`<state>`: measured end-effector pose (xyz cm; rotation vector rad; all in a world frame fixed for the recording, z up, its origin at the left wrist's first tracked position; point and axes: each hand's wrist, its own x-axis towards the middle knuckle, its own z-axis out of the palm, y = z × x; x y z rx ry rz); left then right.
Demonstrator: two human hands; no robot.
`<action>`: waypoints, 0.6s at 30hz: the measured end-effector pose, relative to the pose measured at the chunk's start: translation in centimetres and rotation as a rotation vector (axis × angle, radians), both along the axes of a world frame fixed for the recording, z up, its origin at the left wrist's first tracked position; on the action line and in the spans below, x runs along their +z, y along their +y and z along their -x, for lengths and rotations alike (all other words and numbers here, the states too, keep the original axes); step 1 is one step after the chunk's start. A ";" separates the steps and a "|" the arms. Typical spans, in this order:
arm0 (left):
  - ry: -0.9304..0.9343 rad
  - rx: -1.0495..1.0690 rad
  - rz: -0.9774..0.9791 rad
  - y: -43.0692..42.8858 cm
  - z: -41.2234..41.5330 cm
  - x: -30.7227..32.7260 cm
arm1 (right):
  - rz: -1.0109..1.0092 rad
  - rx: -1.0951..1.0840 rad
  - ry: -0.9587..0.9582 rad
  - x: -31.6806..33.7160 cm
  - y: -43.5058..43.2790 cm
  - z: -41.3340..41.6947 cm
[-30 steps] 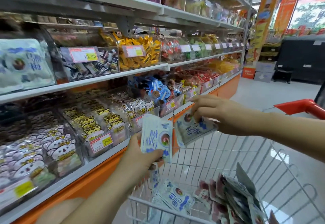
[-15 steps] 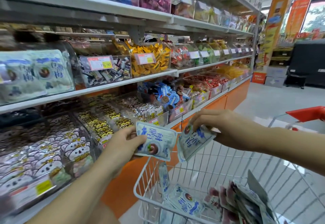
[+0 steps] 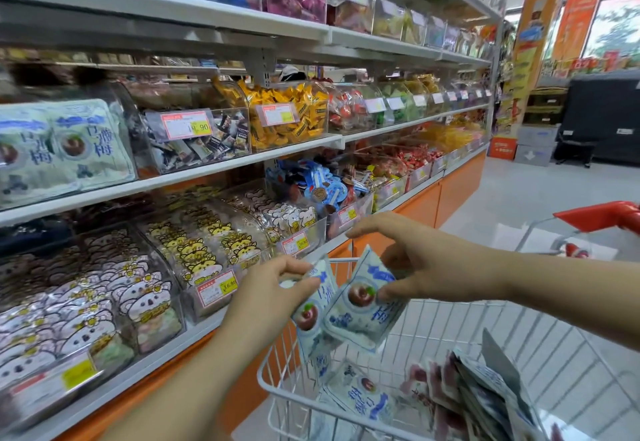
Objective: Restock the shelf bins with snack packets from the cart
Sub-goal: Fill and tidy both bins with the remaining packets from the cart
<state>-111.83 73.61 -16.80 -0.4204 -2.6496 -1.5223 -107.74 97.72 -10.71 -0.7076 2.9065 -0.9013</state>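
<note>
Above the white wire cart [image 3: 277, 390], my left hand [image 3: 268, 293] pinches a pale blue-and-white plum snack packet [image 3: 313, 305] by its top edge. My right hand [image 3: 419, 267] pinches a second matching packet [image 3: 363, 309] between thumb and fingers. The two packets overlap. More of the same packets [image 3: 363, 395] lie in the cart, beside a stack of other packets [image 3: 485, 395] at the lower right. A clear shelf bin [image 3: 65, 150] at the far left on the middle shelf holds packets of the same design.
Clear bins with price tags fill the shelves: cartoon-face packets [image 3: 104, 295] low at left, yellow candies [image 3: 287, 111] in the middle, red sweets [image 3: 412, 160] further along. The cart's red handle [image 3: 602, 215] is at right. Grey aisle floor [image 3: 519, 191] stretches beyond, to stacked boxes.
Both hands came closer together over the cart, so the two packets now overlap. The view has tilted up and turned left, showing more of the shelves.
</note>
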 end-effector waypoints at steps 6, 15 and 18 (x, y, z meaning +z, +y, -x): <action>-0.086 -0.078 -0.106 1.9 -1.7 0.8 | 0.102 0.006 -0.096 -0.4 -0.8 0.1; -0.378 -0.085 -0.429 2.2 -2.1 1.4 | -0.058 -0.090 -0.009 -0.1 -2.3 -0.8; -0.434 -0.092 -0.445 2.7 -2.0 1.3 | -0.097 -0.092 0.061 -0.5 -2.6 -1.1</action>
